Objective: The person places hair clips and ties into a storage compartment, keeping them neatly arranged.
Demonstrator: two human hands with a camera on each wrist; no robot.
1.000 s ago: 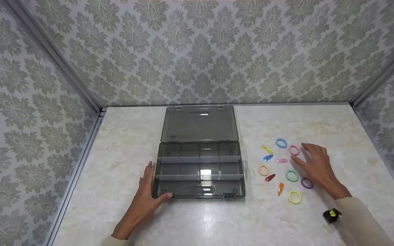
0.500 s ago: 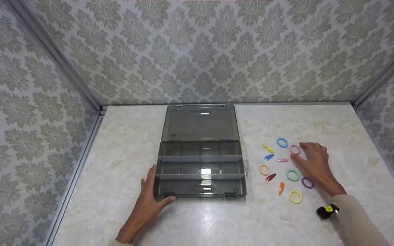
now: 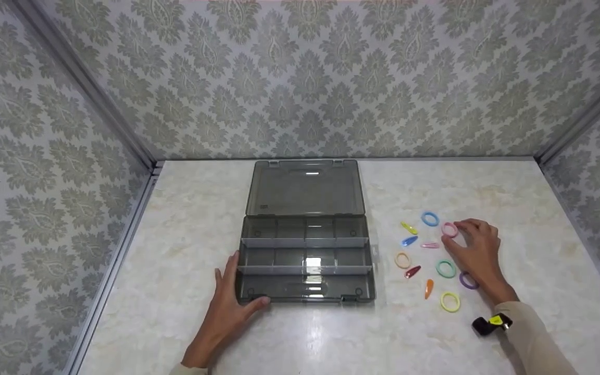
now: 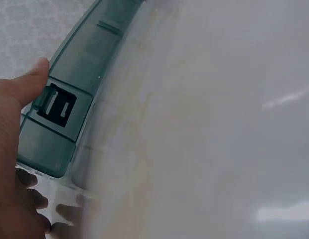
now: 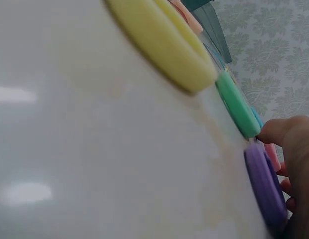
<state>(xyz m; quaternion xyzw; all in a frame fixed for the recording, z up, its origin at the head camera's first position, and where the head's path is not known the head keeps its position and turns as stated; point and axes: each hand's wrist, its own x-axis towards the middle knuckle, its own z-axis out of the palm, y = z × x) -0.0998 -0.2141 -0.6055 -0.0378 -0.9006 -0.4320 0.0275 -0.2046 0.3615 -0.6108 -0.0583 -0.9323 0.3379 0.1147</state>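
Left hand (image 3: 227, 302), lower left of centre: spread over the near-left corner of the grey see-through box (image 3: 305, 287), fingers along its left side, thumb on the front edge. Left wrist view puts that thumb next to a latch (image 4: 57, 104). Box sits mid-frame on the bench (image 3: 201, 208), lid (image 3: 305, 190) folded back, two pale dividers (image 3: 305, 270) running across.

Right of box, loose on the bench: peach ring (image 3: 397, 259), yellow clip (image 3: 409, 228), blue clip (image 3: 410, 241) just below it, red clip (image 3: 413, 272) beside the peach ring. Then orange clip (image 3: 429, 289) lower, pink clip (image 3: 430, 245) mid, blue ring (image 3: 423, 216) on top. Next, green ring (image 3: 438, 267), pink ring (image 3: 443, 229) above it, yellow ring (image 3: 442, 302) below.

Purple ring (image 3: 461, 278) partly hidden by the right hand (image 3: 477, 255), right of centre. Its thumb and forefinger are at the pink ring's edge; can't tell if they pinch it. Black-and-yellow item (image 3: 482, 326) at the sleeve, lower right.
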